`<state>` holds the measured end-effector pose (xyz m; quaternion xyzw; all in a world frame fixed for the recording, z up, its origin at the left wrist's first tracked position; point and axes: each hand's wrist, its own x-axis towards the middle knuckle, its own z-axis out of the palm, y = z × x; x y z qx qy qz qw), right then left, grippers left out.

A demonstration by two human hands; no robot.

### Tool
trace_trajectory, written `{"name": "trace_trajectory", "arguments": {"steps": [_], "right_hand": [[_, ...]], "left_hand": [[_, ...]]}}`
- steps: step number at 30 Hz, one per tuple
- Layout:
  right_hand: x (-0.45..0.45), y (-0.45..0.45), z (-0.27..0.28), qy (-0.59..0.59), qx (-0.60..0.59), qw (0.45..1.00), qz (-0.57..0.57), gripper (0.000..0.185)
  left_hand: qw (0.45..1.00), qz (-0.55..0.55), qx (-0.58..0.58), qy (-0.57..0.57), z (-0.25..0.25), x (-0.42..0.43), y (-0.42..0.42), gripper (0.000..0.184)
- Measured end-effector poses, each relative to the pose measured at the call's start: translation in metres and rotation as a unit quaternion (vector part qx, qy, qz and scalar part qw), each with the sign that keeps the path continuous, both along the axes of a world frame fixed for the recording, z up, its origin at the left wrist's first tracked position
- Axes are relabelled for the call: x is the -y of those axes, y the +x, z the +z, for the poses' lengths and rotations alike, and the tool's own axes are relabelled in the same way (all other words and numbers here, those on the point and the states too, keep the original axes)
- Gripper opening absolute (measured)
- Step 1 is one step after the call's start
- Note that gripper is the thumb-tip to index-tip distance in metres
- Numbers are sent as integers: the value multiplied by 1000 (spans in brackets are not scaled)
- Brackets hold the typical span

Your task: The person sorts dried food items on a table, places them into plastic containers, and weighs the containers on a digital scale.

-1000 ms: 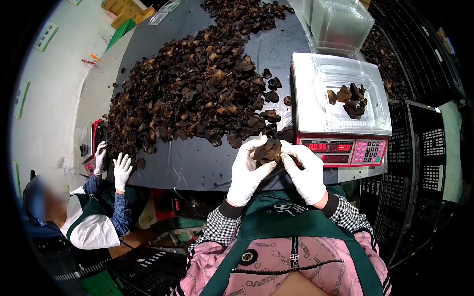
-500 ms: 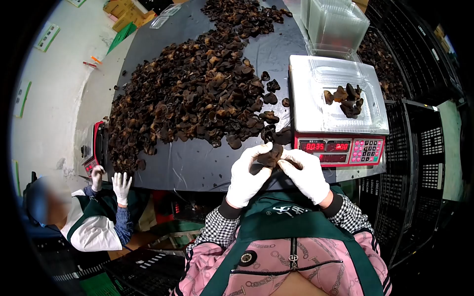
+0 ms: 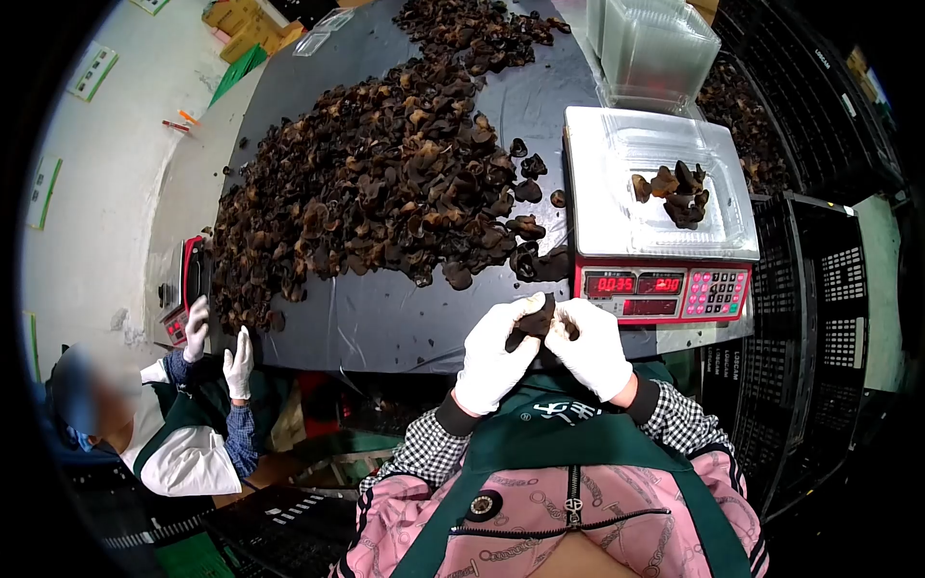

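Biggest thing here is the dark surface [image 3: 385, 318] I'm stood at, stretching away to the far side. Black crates [image 3: 833, 328] are stacked all down the right. Next up is the heap of dark fungus [image 3: 385, 183], which covers most of the left and middle and runs to the far end. A co-worker [image 3: 193, 453] is on the near left, white gloves up beside the heap's left end.

To my right there's a red and silver scale [image 3: 665, 258], digits lit red, with a stack of clear boxes [image 3: 660, 53] just beyond it. One open clear tray [image 3: 636, 222] sits on the plate.

Then my own gloves: left grip [image 3: 496, 356] is closed, thumb and fingers pinching a dark piece [image 3: 532, 326] in front of me, just off the surface's near edge or over it, can't tell which. Right grip [image 3: 593, 352] is curled in close by the piece's right side, honestly can't tell if it's got hold of any.

Smallest stuff: a few bits [image 3: 686, 210] bunched in the tray, plus some loose ones [image 3: 528, 191] between heap and scale.
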<state>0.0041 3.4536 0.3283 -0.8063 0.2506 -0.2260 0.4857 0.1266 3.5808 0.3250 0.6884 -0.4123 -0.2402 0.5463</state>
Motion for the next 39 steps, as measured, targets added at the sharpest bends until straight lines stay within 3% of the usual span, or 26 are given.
{"name": "trace_trajectory", "arguments": {"steps": [3, 6, 11, 16, 18, 21, 23, 25, 27, 29, 30, 32, 33, 34, 36, 37, 38, 39], "right_hand": [[0, 2, -4, -27, -11, 1000, 0, 24], [-2, 4, -10, -50, 1, 999, -8, 25], [0, 8, -10, -40, 24, 998, -30, 20], [-4, 10, -7, 85, 85, 987, -108, 11], [0, 4, 0, 80, 5, 994, -75, 8], [-1, 0, -14, -23, -16, 1000, 13, 13], [-7, 6, -17, 27, 28, 999, 12, 19], [-9, 5, -19, 72, 24, 996, 35, 34], [-13, 11, -15, 39, 76, 996, 4, 41], [-11, 18, 7, -15, 110, 994, 5, 53], [-7, 20, 13, -67, 106, 992, 19, 54], [-3, 16, -2, -47, 73, 994, 73, 52], [-6, 15, -8, 15, 97, 994, 52, 50], [-3, 16, -17, -54, 105, 993, 8, 48], [0, 11, -23, 160, 52, 985, -28, 42], [5, 10, 2, 347, 55, 935, -37, 36], [8, 7, 6, 387, 94, 917, -33, 32], [10, 4, 4, 428, 108, 897, -29, 32]], "left_hand": [[999, 18, 27, 11, -1, 0, -2, 48], [998, 30, -48, 17, -3, 0, -4, 49], [959, 48, -275, -40, -7, 3, 0, 51], [884, 68, -447, -119, -10, 3, 16, 50], [867, 68, -468, -159, -13, 1, 25, 53], [850, 66, -495, -167, -4, -1, 31, 54], [845, 66, -503, -170, -5, 0, 32, 53], [857, 69, -490, -144, -12, -5, 36, 52], [879, 122, -452, -96, -7, 2, 31, 50], [907, 88, -410, -29, -1, 3, 32, 51], [917, 65, -394, -1, 3, 3, 32, 51], [916, -4, -398, 52, 18, 5, 33, 53], [930, -11, -365, 46, 13, 7, 35, 54], [943, -15, -331, 40, 12, 10, 38, 55], [955, 31, -292, 48, 21, 14, 50, 56], [961, 48, -272, 17, 10, 17, 59, 57], [962, 70, -261, 32, 8, 15, 65, 56], [995, 97, 29, 22, 5, 18, 71, 55]]}}
